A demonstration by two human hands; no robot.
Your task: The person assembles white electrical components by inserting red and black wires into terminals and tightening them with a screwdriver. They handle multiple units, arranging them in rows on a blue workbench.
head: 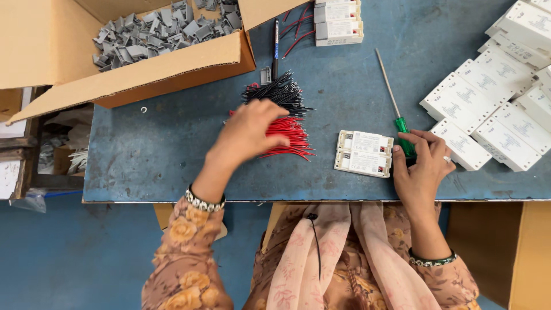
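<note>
Red wires [290, 138] lie under left hand [249, 131]; right hand [422, 163] on screwdriver [396, 109].

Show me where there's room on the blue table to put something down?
Bare table lies left of the left hand, below the cardboard box. Another open patch sits between the black wires and the screwdriver. It is crowded at the right, where white boxes pile up beside the right hand.
</note>
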